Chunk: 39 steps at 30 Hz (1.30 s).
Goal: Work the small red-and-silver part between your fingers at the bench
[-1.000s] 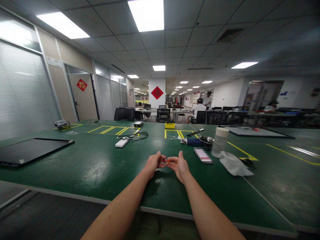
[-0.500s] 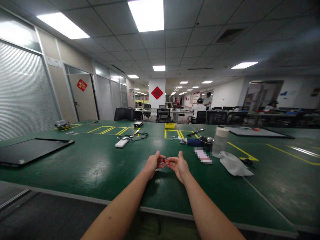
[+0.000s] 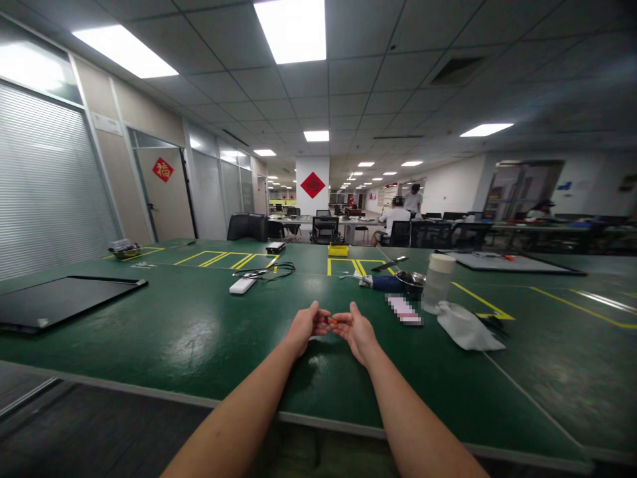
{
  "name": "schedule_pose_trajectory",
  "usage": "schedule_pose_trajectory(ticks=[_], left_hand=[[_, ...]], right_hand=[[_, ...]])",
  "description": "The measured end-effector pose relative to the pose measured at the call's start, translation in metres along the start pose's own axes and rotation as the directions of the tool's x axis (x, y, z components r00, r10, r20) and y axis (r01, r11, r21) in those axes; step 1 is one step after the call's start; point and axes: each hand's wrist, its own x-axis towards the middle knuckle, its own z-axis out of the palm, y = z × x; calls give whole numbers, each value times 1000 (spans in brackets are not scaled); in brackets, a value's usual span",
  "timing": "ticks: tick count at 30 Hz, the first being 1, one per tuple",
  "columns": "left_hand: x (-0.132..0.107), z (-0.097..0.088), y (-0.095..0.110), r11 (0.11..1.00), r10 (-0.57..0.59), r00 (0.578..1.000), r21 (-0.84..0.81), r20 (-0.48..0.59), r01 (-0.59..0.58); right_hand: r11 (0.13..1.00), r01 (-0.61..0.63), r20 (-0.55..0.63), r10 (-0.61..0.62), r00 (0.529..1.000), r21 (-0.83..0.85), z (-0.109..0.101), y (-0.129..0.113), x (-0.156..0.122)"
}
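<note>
Both my hands meet over the green table (image 3: 174, 332), near its front edge. My left hand (image 3: 306, 327) has its fingers curled and pinches a tiny red piece (image 3: 326, 320). Facing it, my right hand (image 3: 359, 332) pinches a tiny orange-red piece (image 3: 334, 322) with its fingertips. The two small pieces almost touch between the fingertips. They are too small to name.
To the right stand a frosted plastic jar (image 3: 438, 282), a white cloth (image 3: 465, 326), a metal bowl (image 3: 411, 279) and a blurred card (image 3: 403, 309). A white box with black cables (image 3: 243, 285) lies ahead left, a black tray (image 3: 60, 299) far left. People sit at distant desks.
My right thumb has shifted slightly towards the left hand. Otherwise both hands stay in place, pinching the small pieces.
</note>
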Motion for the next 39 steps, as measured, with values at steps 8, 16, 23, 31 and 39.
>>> schedule_pose_trajectory(ticks=[8,16,23,31,39], left_hand=[[-2,1,-1,990,67,996,116,62,-74],[-2,2,-3,959,168,984,220,57,-177],[-3,4,-1,972,101,994,207,50,-109],[-4,6,3,989,42,999,144,22,-45],[-5,4,5,993,44,998,105,42,-49]], right_hand=[[981,86,21,-84,996,-176,2,3,-2],[969,126,25,-123,992,-213,0,6,-1],[964,153,35,-149,988,-216,-1,8,-1],[985,92,42,-87,995,-145,2,3,-3],[1000,9,3,-9,1000,-18,3,-1,-3]])
